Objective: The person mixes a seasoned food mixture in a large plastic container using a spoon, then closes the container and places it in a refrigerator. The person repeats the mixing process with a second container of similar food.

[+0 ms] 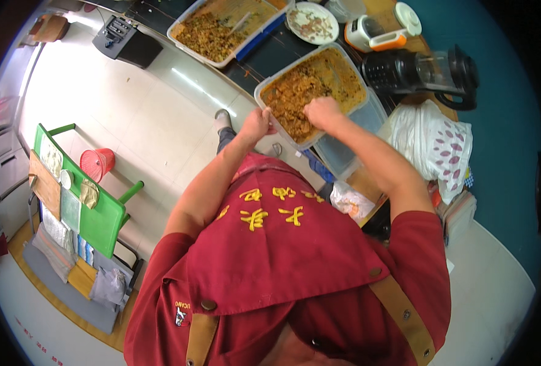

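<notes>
A clear plastic tub (366, 100) of orange-brown minced filling stands on the dark counter in front of me. My left hand (257, 124) grips the near left edge of this tub. Over the filling is my right hand (324, 113), curled into a fist with its fingertips at the food; whether it holds a utensil is hidden. Below the tub's right side lies a translucent plastic lid (339, 151). Farther up, a second tub (211, 62) holds darker chopped filling, with a pale utensil (240, 22) resting in it.
A white plate with scraps (312, 23), a white and orange appliance (366, 34) and a black blender (416, 73) on its side stand beyond the tubs. A patterned plastic bag (430, 142) is at the right. Left are a green table (99, 224), a red basket (97, 164) and a black case (126, 43).
</notes>
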`<state>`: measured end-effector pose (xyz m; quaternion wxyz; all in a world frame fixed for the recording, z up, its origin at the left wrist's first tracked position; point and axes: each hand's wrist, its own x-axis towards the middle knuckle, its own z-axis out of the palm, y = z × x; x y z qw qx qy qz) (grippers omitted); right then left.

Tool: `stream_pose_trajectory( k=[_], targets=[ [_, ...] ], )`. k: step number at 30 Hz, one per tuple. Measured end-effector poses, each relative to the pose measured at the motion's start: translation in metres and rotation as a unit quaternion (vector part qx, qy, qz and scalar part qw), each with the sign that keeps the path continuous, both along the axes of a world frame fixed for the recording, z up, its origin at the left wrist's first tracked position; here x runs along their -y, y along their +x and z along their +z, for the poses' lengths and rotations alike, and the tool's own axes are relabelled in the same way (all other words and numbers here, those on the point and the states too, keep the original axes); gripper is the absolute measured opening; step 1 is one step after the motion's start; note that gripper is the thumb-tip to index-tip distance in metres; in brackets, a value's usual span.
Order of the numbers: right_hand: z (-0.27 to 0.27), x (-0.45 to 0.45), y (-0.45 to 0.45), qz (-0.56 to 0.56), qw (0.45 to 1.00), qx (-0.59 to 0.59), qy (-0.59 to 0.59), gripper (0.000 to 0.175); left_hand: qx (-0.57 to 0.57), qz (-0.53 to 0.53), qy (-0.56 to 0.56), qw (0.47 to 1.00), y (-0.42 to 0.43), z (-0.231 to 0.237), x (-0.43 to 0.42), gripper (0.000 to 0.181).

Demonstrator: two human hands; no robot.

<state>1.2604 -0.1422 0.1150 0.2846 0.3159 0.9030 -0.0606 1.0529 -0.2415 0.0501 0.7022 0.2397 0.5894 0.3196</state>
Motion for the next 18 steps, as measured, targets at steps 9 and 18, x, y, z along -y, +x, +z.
stream_pose_trajectory(
  k=[9, 18],
  targets=[
    [-0.005, -0.007, 0.021, -0.092, 0.995, -0.023, -0.001, 0.032, -0.002, 0.035, -0.012, 0.999, 0.006, 0.01, -0.003, 0.04],
    [0.045, 0.032, 0.005, 0.013, 0.994, -0.025, -0.106, 0.037, -0.002, 0.012, -0.033, 0.999, -0.001, 0.017, -0.003, 0.042]
  ],
)
